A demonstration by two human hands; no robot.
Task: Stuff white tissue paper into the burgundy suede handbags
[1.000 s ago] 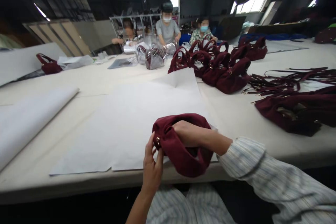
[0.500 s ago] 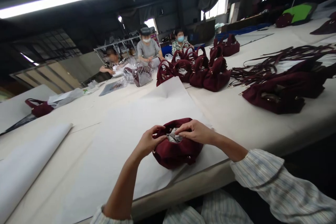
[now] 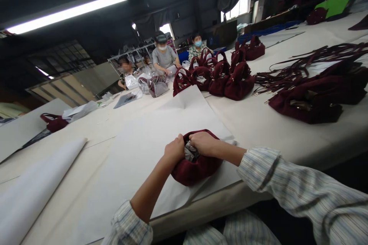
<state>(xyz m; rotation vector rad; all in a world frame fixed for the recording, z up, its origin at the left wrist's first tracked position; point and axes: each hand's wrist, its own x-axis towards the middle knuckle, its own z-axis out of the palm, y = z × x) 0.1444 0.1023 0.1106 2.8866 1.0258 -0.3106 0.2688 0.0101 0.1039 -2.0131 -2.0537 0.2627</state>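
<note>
A small maroon bag sits upright on a large white paper sheet near the table's front edge. Crumpled grey paper stuffing shows in its open top. My left hand grips the bag's left rim with curled fingers. My right hand is closed over the right rim and the stuffing. Both hands meet above the opening.
Several finished maroon bags stand farther up the table; flat bags and straps lie at right. A roll of white paper lies at left. Three seated people work with clear plastic bags at the far end.
The bag went from held up at the table edge to resting on the paper. Both hands moved to its opening and closed tighter on the rim and stuffing.
</note>
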